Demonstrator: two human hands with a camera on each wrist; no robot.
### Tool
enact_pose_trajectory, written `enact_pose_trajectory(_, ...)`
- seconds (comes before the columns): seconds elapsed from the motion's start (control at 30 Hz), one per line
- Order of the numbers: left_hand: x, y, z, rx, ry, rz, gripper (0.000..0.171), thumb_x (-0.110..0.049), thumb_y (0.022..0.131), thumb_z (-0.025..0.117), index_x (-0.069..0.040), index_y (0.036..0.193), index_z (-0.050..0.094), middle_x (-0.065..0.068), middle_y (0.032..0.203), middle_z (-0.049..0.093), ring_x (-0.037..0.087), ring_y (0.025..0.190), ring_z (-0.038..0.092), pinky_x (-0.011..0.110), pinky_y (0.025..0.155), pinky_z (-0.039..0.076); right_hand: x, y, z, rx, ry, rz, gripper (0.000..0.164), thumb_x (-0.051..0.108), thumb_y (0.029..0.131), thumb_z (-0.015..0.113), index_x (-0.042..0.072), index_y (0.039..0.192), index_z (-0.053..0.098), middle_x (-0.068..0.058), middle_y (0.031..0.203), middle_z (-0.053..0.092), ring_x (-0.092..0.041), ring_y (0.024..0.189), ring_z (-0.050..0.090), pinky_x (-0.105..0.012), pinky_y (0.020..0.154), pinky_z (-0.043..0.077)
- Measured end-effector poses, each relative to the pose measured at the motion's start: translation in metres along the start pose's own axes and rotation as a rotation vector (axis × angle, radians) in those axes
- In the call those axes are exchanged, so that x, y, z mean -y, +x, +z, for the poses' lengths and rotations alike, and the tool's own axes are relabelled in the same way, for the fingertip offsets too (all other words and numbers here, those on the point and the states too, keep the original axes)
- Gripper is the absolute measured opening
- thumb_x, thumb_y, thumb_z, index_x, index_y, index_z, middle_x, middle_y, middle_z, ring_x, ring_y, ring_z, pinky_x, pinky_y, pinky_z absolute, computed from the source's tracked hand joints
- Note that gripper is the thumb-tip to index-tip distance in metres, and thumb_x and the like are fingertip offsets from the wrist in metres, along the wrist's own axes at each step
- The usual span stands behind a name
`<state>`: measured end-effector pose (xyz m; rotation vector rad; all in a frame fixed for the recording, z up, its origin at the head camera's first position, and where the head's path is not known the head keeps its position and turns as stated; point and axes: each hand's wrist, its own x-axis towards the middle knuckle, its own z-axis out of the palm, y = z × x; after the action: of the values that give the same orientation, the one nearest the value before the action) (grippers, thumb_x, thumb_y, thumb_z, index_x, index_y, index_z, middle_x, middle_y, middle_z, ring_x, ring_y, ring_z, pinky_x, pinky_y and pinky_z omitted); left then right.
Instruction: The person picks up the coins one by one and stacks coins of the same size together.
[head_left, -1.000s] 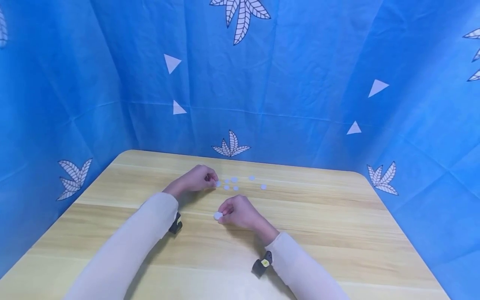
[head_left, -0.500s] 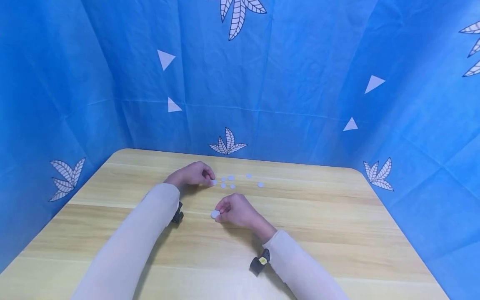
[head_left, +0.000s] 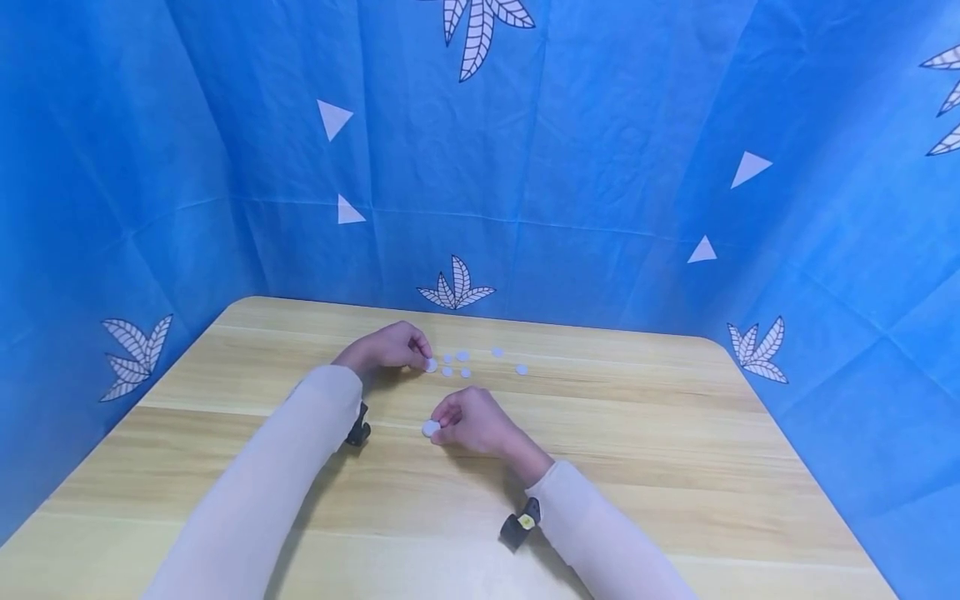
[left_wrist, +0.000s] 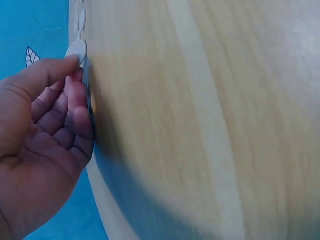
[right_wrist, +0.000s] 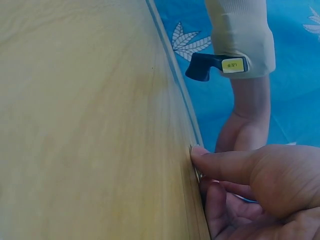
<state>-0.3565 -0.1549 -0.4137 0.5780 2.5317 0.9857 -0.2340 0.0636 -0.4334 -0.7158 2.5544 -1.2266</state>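
Toward the far side of the wooden table, my left hand pinches a small white disc between thumb and fingers. In the left wrist view the thumb presses the face of this white disc, and the other fingers curl below it. Nearer to me, my right hand pinches another white disc by its edge, close to the tabletop. The right wrist view shows that thumb and the fingers beneath it, with the disc barely visible. Whether either disc touches the table I cannot tell.
Several small white discs lie flat just right of my left hand, including a larger one. Farther right are two more, a disc and another disc. A blue patterned curtain encloses the table's back and sides.
The head view has shifted slightly. Both hands keep nearly the same place, each still pinching its disc; the left-hand disc shows a little more fully beside the fingertips than half a second ago.
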Motion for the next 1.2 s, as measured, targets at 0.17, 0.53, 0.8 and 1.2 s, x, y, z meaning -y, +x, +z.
enact_pose_trajectory(0.17, 0.0, -0.002, 0.0, -0.026, -0.025, -0.015, 0.012, -0.01, 0.09, 0.073, -0.005, 0.101, 0.072, 0.006, 0.088, 0.067, 0.019, 0.073, 0.056, 0.029, 0.067, 0.048, 0.001, 0.0, 0.0, 0.001, 0.0, -0.003, 0.019, 0.01, 0.08, 0.087, 0.006, 0.096, 0.077, 0.003, 0.085, 0.073, -0.007, 0.078, 0.066, -0.024, 0.077, 0.055)
enact_pose_trajectory(0.53, 0.004, -0.007, 0.007, -0.099, -0.069, -0.049, 0.01, -0.007, 0.09, 0.071, -0.004, 0.099, 0.071, 0.007, 0.083, 0.069, 0.018, 0.068, 0.057, 0.027, 0.059, 0.046, 0.0, 0.001, 0.002, -0.005, 0.001, 0.008, 0.018, 0.01, 0.08, 0.088, 0.007, 0.094, 0.077, 0.005, 0.083, 0.072, -0.006, 0.077, 0.066, -0.024, 0.077, 0.055)
enact_pose_trajectory(0.8, -0.001, -0.018, 0.022, -0.17, -0.134, -0.083, 0.008, -0.008, 0.091, 0.068, -0.003, 0.097, 0.071, 0.008, 0.083, 0.069, 0.018, 0.072, 0.06, 0.026, 0.063, 0.049, 0.002, 0.0, 0.001, -0.004, -0.012, 0.023, 0.018, 0.01, 0.081, 0.087, 0.007, 0.095, 0.077, 0.005, 0.083, 0.072, -0.006, 0.077, 0.065, -0.023, 0.078, 0.054)
enact_pose_trajectory(1.2, -0.022, -0.047, 0.036, -0.253, -0.157, -0.141, 0.008, -0.007, 0.088, 0.065, -0.005, 0.092, 0.071, 0.007, 0.081, 0.068, 0.019, 0.069, 0.059, 0.026, 0.059, 0.048, 0.001, 0.0, 0.0, -0.003, 0.001, 0.013, 0.019, 0.009, 0.08, 0.087, 0.006, 0.096, 0.077, 0.004, 0.084, 0.072, -0.006, 0.077, 0.066, -0.023, 0.077, 0.055)
